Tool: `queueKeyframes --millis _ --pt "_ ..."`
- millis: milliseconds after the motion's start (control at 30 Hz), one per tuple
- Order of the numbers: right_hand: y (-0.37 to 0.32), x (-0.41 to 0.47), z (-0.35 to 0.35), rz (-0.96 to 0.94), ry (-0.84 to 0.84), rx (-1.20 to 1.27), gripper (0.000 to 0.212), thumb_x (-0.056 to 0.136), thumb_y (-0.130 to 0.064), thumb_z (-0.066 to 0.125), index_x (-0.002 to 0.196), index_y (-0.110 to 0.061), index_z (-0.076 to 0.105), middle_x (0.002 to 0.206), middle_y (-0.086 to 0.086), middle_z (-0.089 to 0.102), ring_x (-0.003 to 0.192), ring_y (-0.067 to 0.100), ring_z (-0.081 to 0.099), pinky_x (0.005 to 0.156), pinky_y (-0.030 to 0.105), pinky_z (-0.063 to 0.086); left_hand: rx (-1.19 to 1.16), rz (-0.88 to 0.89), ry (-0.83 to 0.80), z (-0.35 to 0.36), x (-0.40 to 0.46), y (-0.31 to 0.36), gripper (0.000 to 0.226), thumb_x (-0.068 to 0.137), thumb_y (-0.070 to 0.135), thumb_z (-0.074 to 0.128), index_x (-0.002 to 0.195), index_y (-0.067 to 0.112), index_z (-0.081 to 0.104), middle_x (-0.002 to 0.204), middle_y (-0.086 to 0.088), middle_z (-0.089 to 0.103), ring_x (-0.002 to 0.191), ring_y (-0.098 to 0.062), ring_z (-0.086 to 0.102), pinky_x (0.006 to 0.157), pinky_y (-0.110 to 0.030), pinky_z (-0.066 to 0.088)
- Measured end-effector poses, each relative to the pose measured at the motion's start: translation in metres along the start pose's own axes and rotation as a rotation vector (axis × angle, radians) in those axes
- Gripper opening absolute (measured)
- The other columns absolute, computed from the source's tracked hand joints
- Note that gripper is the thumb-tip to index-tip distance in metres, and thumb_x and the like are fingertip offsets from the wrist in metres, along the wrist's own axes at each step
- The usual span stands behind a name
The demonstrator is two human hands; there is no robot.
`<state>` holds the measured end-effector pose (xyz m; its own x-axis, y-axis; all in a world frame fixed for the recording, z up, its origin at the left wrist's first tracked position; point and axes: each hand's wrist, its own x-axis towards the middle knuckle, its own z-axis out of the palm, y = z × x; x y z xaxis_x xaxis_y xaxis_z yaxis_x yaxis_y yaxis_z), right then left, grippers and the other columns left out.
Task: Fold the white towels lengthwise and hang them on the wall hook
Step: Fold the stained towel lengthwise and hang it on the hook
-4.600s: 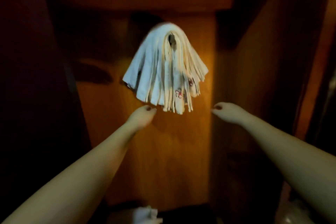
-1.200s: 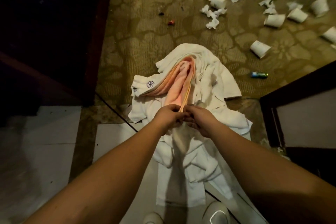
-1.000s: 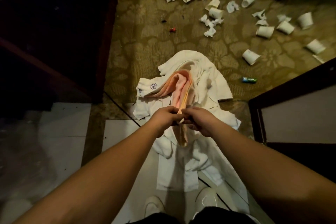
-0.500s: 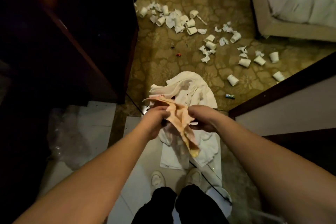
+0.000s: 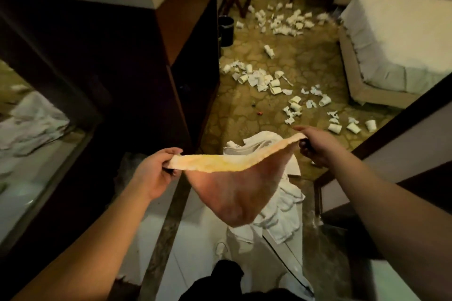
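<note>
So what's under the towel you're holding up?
Under the towel stretched between the left hand and right hand lies a pile of white towels on the floor. The middle of the pile is covered, so I can't see it.

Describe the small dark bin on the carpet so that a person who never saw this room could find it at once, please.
Start from the tall dark wooden cabinet with the pale top on the left of the room. At the foot of its far corner, on the patterned carpet, stands the bin. It is the only dark, upright cylinder there; the white paper cups near it are small, pale and mostly tipped over.
</note>
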<state>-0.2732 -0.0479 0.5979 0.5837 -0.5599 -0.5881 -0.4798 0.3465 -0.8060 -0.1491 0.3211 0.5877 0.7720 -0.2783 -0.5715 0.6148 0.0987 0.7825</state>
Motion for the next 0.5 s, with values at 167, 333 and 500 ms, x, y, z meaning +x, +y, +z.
queueKeyframes --millis 167,333,500 --pt "0.011 -0.051 -0.011 -0.002 -0.111 0.213 0.019 0.1 -0.012 0.047 0.101 -0.014 0.066 0.074 0.004 0.052 0.045 0.004 0.049 0.036 0.013 0.034 -0.185 0.128 0.058 -0.034 -0.085 -0.016 0.028 0.099 0.002 0.038 0.093 0.003 0.066 0.078 -0.012 0.067 0.068 -0.017 0.063 0.051 -0.022 0.051" --pt "0.037 -0.123 -0.023 -0.022 -0.28 0.28 0.027 0.101 -0.009 0.04 0.105 -0.014 0.067 0.089 0.007 0.062 0.067 0.009 0.061 0.044 0.014 0.045 -0.263 0.275 0.058 -0.058 -0.182 -0.039 0.035 0.09 -0.008 0.033 0.098 0.001 0.065 0.085 -0.014 0.068 0.078 -0.022 0.066 0.062 -0.024 0.057" --pt "0.062 -0.177 -0.031 -0.096 -0.474 0.265 0.04 0.089 0.003 0.041 0.119 -0.014 0.062 0.101 0.009 0.066 0.077 0.011 0.071 0.057 0.02 0.053 -0.192 0.437 0.11 -0.083 -0.28 -0.056 0.057 0.071 -0.028 0.029 0.103 0.002 0.065 0.096 -0.017 0.066 0.09 -0.025 0.069 0.075 -0.024 0.06"
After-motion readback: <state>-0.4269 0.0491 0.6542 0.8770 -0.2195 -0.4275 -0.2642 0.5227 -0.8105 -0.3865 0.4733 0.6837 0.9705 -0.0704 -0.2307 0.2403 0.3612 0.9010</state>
